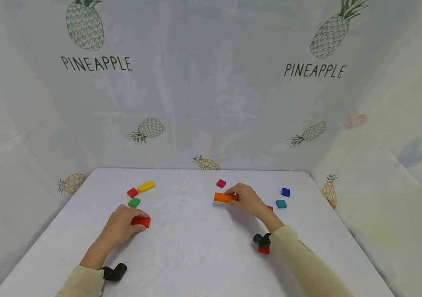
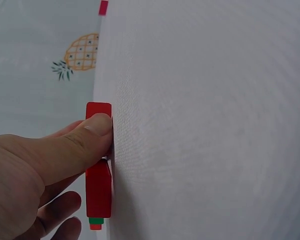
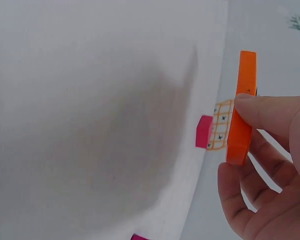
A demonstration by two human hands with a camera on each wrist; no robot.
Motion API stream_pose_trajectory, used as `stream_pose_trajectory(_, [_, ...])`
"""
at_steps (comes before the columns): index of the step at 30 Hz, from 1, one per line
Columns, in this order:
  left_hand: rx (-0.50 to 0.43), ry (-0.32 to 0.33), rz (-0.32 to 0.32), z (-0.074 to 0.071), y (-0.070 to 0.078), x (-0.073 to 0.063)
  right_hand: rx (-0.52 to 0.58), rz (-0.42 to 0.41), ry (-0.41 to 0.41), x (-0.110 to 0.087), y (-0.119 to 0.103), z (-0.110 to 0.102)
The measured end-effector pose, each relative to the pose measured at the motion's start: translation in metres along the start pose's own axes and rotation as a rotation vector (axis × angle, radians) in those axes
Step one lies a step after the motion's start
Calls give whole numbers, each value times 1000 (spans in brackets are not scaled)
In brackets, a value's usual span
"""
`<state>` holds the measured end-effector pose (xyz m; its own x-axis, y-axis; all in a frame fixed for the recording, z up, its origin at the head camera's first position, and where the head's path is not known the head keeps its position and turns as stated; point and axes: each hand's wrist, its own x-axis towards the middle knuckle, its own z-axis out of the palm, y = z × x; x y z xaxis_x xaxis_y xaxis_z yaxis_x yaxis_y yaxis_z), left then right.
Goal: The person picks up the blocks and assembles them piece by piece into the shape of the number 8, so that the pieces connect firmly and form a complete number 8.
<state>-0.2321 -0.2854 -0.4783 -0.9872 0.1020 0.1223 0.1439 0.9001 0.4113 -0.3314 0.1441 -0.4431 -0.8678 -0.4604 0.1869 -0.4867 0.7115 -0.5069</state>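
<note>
On the left side of the white table, my left hand (image 1: 121, 225) pinches a red block (image 2: 99, 108) between thumb and fingers, low against the tabletop. A second red piece (image 2: 98, 192) lies right beside it in the left wrist view, under the thumb's side. Over the table right of the middle, my right hand (image 1: 247, 200) grips a long orange block (image 1: 222, 197) by one end, thumb on its near face. In the right wrist view this orange block (image 3: 241, 127) is raised off the table, with a shadow below.
Beyond the left hand lie a green block (image 1: 134, 202), a red block (image 1: 132, 192) and a yellow block (image 1: 146, 187). A pink block (image 1: 221, 183) sits behind the orange one. Farther right are blue (image 1: 285, 192) and teal (image 1: 281, 204) blocks. A red block (image 1: 264, 250) lies by the right wrist.
</note>
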Motion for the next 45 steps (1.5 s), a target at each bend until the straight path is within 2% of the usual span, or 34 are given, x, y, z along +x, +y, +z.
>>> stream_pose_trajectory(14, [4,0,2,-1,-2,-1,9,-80,-43,6,-17,26])
stream_pose_trajectory(18, [-6,-3,2,-3,0,-2,16,-84,-70,7,-20,34])
stream_pose_trajectory(24, [-8,-14,5,-6,3,-1,48,-48,-101,6,-23,42])
stream_pose_trajectory(33, [-6,-19,4,-4,2,-2,32,-83,-106,4,-31,51])
stream_pose_trajectory(45, [-14,-17,7,-3,2,-1,30,-74,-109,6,-39,61])
